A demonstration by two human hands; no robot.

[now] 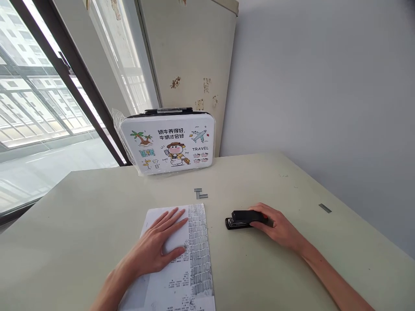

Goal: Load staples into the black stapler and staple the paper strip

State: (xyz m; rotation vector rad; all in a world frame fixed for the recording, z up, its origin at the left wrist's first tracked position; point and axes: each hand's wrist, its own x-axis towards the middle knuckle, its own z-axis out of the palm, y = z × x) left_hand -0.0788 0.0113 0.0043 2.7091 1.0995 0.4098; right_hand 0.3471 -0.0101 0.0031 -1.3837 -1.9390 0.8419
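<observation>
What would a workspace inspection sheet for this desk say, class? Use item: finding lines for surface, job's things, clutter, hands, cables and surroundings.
Surface: pale table, a few small marks.
Job's things: printed paper sheets lying flat; black stapler to their right.
Clutter: staple strips beyond the paper; another strip far right.
Hands: left hand flat on the paper; right hand on the stapler.
Cables: nothing seen.
Surroundings: cartoon travel case in plastic wrap at the table's back; window left; grey wall right.
</observation>
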